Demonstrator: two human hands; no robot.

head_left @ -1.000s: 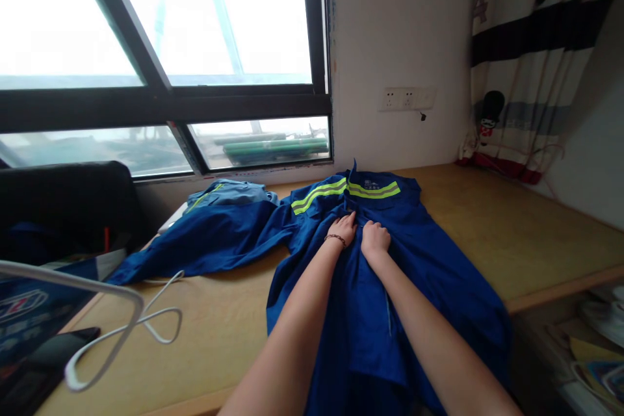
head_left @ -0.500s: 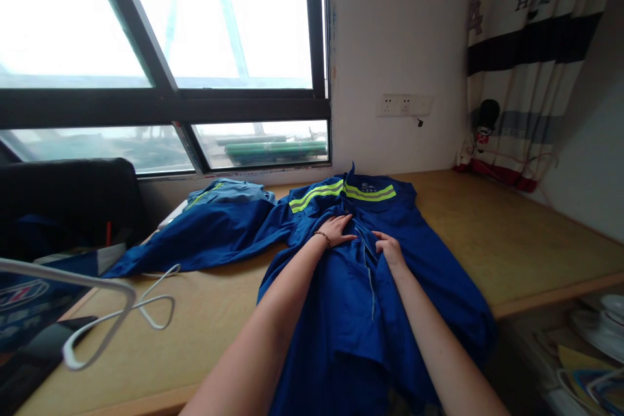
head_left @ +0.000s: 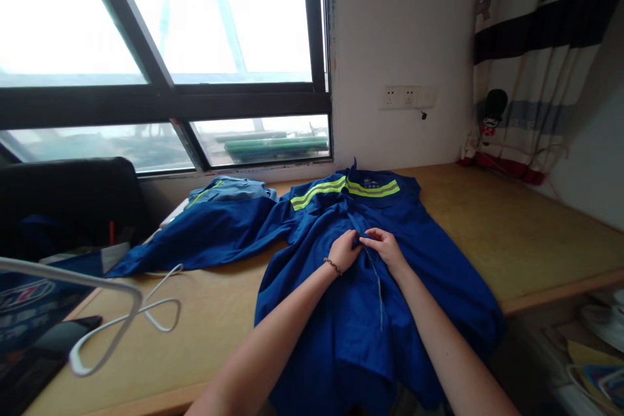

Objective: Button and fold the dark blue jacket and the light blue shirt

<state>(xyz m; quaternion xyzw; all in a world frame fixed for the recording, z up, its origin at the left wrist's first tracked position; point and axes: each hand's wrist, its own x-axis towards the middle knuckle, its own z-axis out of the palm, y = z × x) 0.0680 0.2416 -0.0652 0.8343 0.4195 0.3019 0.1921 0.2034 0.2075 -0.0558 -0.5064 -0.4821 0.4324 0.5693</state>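
Desk (head_left: 487,234), jacket (head_left: 419,273) in both grips (head_left: 344,251) (head_left: 386,245)

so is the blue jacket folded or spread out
Spread out: the blue jacket lies open-length on the table, collar toward the wall. The left hand and right hand pinch its front edge.

Royal blue all over the work jacket (head_left: 429,273), crossed below the collar by neon yellow-green stripes with a greyish line between. Paler, greyer blue on the second garment (head_left: 229,192). Honey-tan wood for the table (head_left: 487,227). White on the hanger (head_left: 73,276). Cream curtain (head_left: 536,78) banded in navy, red and grey. Black on the window frame (head_left: 160,101).
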